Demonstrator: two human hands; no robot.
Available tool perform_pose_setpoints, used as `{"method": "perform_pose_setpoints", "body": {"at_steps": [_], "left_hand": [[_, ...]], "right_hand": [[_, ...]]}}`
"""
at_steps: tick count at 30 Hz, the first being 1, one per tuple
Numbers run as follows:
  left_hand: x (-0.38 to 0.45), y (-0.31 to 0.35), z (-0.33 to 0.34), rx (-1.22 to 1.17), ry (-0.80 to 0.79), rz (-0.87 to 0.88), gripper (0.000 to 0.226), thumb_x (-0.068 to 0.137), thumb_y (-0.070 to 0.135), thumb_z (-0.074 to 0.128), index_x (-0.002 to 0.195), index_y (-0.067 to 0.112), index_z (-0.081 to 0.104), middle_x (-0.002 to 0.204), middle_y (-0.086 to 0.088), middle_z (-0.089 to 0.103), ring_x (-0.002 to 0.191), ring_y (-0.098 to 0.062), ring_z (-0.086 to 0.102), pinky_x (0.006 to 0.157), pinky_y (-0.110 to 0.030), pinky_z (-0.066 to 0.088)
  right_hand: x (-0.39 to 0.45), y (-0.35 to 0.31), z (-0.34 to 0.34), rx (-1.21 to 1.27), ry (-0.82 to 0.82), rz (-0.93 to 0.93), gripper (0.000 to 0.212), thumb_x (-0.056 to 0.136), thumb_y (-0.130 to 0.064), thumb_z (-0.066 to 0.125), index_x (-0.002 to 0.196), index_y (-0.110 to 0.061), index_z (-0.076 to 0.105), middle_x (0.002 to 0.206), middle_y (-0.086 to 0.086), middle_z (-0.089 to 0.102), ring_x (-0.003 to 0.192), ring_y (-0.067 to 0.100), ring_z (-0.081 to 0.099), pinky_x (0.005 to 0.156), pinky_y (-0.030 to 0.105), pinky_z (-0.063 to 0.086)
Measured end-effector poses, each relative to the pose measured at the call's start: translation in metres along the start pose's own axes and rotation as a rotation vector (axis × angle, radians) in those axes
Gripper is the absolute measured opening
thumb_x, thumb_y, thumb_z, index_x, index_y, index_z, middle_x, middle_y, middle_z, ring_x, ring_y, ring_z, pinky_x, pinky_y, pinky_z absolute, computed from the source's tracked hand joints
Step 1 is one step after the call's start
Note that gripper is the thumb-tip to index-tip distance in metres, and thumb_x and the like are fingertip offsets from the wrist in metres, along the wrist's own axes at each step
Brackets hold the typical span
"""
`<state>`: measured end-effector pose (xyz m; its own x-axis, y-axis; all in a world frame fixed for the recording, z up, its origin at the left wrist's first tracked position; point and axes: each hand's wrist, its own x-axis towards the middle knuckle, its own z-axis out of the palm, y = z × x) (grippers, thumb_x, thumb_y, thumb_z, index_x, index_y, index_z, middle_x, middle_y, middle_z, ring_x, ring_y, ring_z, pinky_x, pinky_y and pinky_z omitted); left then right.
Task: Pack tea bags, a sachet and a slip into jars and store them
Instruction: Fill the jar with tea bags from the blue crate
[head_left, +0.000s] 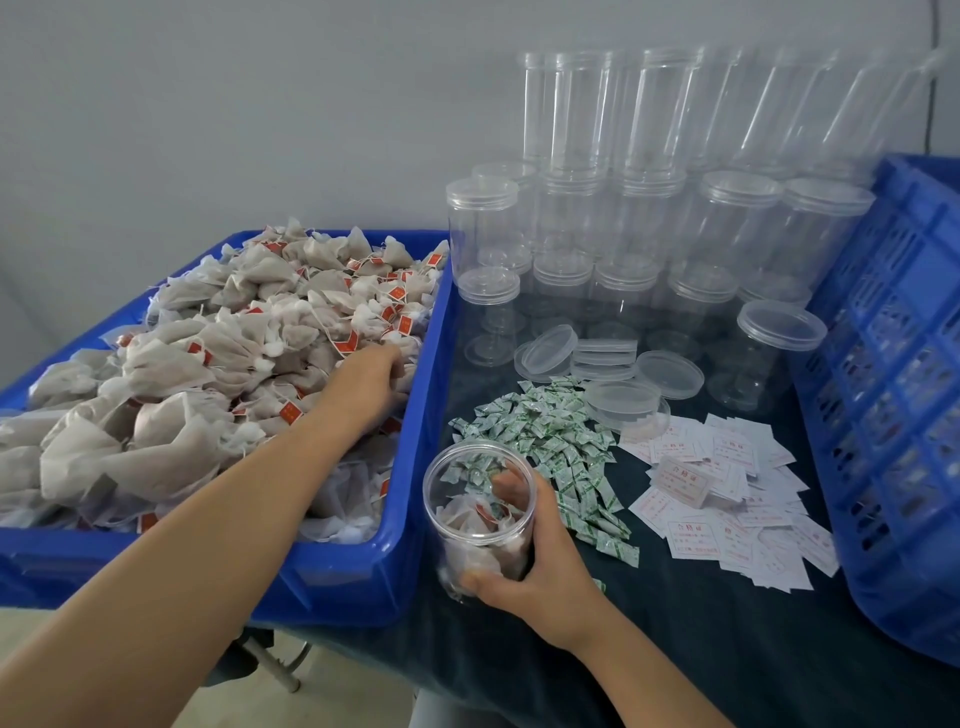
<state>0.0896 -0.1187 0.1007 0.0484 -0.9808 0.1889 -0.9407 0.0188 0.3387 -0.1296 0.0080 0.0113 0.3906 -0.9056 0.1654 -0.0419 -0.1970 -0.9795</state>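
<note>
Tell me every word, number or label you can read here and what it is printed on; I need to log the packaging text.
"合格证", in red, heads the white slips; the smaller lines below it are too blurred to read.
Green print on the sachets: too small to read.
Red tags on the tea bags: pale marks, unreadable.
Jar, lids, blue bin: no text visible.

Table (675, 649) under dark cloth, blue bin (410, 519) of tea bags at left, clear jars (623, 234) stacked at rear, loose lids (608, 358), green-printed sachets (550, 441), white slips (727, 493), blue crate (893, 415) tilted at right.
</note>
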Motion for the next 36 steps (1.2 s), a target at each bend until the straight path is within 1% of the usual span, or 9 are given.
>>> {"method": "perform_pose_setpoints", "body": {"at_steps": [6, 9, 15, 19, 22, 26, 30, 34, 36], "left_hand": [[-0.001, -0.008, -0.008, -0.154, 0.102, -0.028, 0.03, 0.08, 0.023, 0.072, 0.097, 0.016, 0.048, 0.076, 0.003, 0.052, 0.068, -0.013, 0.047, 0.053, -0.024, 0.031], [-0.001, -0.006, -0.01, -0.075, 0.133, -0.036, 0.041, 0.082, 0.027, 0.071, 0.118, 0.014, 0.054, 0.094, -0.002, 0.06, 0.085, -0.021, 0.055, 0.068, -0.031, 0.043], [-0.002, -0.007, -0.018, -0.071, 0.272, -0.037, 0.033, 0.085, 0.038, 0.068, 0.107, 0.015, 0.065, 0.096, -0.003, 0.067, 0.086, -0.021, 0.058, 0.071, -0.035, 0.047], [-0.007, -0.005, -0.03, -0.207, 0.385, -0.004, 0.028, 0.086, 0.038, 0.067, 0.104, 0.016, 0.064, 0.091, 0.0, 0.064, 0.082, -0.018, 0.058, 0.069, -0.03, 0.044], [-0.008, 0.0, -0.042, -0.303, 0.431, 0.011, 0.028, 0.085, 0.041, 0.067, 0.098, 0.015, 0.065, 0.089, 0.001, 0.063, 0.081, -0.017, 0.057, 0.065, -0.024, 0.041], [-0.011, 0.006, -0.061, -0.313, 0.514, 0.048, 0.035, 0.083, 0.038, 0.07, 0.106, 0.011, 0.067, 0.107, -0.001, 0.06, 0.095, -0.012, 0.051, 0.081, -0.027, 0.04], [-0.019, 0.017, -0.083, -0.332, 0.489, 0.095, 0.034, 0.083, 0.039, 0.069, 0.107, 0.014, 0.069, 0.11, 0.0, 0.061, 0.098, -0.015, 0.055, 0.084, -0.031, 0.043], [-0.037, 0.034, -0.1, -0.415, 0.441, 0.168, 0.021, 0.083, 0.036, 0.069, 0.099, 0.021, 0.07, 0.099, 0.007, 0.065, 0.091, -0.012, 0.058, 0.08, -0.028, 0.046], [-0.049, 0.043, -0.104, -0.474, 0.392, 0.233, 0.01, 0.083, 0.034, 0.07, 0.093, 0.035, 0.068, 0.091, 0.014, 0.065, 0.085, -0.003, 0.058, 0.075, -0.022, 0.047]], "right_hand": [[0.001, 0.001, 0.0, -0.007, 0.002, 0.004, 0.091, 0.07, -0.009, 0.083, 0.137, -0.04, 0.03, 0.135, -0.01, 0.041, 0.118, -0.016, 0.048, 0.089, 0.002, 0.041], [0.001, 0.002, -0.001, -0.011, 0.005, 0.01, 0.09, 0.071, -0.005, 0.083, 0.136, -0.041, 0.031, 0.135, -0.009, 0.041, 0.118, -0.015, 0.049, 0.089, 0.002, 0.041], [0.001, 0.004, -0.001, -0.012, 0.019, 0.028, 0.089, 0.071, -0.011, 0.084, 0.135, -0.044, 0.032, 0.133, -0.016, 0.044, 0.118, -0.014, 0.05, 0.089, 0.003, 0.042], [0.001, 0.004, -0.001, -0.021, 0.013, 0.05, 0.089, 0.071, -0.011, 0.083, 0.135, -0.044, 0.031, 0.123, -0.035, 0.048, 0.118, -0.015, 0.049, 0.089, 0.002, 0.041], [0.001, 0.0, 0.0, -0.013, 0.02, 0.055, 0.089, 0.067, -0.018, 0.084, 0.135, -0.044, 0.032, 0.131, -0.02, 0.044, 0.118, -0.013, 0.05, 0.089, 0.004, 0.042], [0.001, -0.003, 0.0, -0.009, 0.012, 0.065, 0.09, 0.065, -0.024, 0.085, 0.137, -0.041, 0.032, 0.135, -0.012, 0.041, 0.117, -0.013, 0.049, 0.089, 0.005, 0.042], [0.001, -0.004, -0.001, 0.014, -0.01, 0.071, 0.089, 0.07, -0.01, 0.084, 0.137, -0.036, 0.032, 0.134, -0.011, 0.042, 0.115, -0.015, 0.052, 0.086, 0.003, 0.044], [0.001, -0.005, 0.0, 0.011, 0.002, 0.073, 0.093, 0.064, -0.03, 0.086, 0.138, -0.042, 0.031, 0.138, -0.015, 0.042, 0.121, -0.016, 0.046, 0.091, 0.004, 0.042], [0.001, -0.004, -0.001, 0.003, -0.003, 0.074, 0.093, 0.066, -0.027, 0.086, 0.139, -0.043, 0.03, 0.14, -0.016, 0.04, 0.122, -0.017, 0.044, 0.09, 0.004, 0.042]]}}
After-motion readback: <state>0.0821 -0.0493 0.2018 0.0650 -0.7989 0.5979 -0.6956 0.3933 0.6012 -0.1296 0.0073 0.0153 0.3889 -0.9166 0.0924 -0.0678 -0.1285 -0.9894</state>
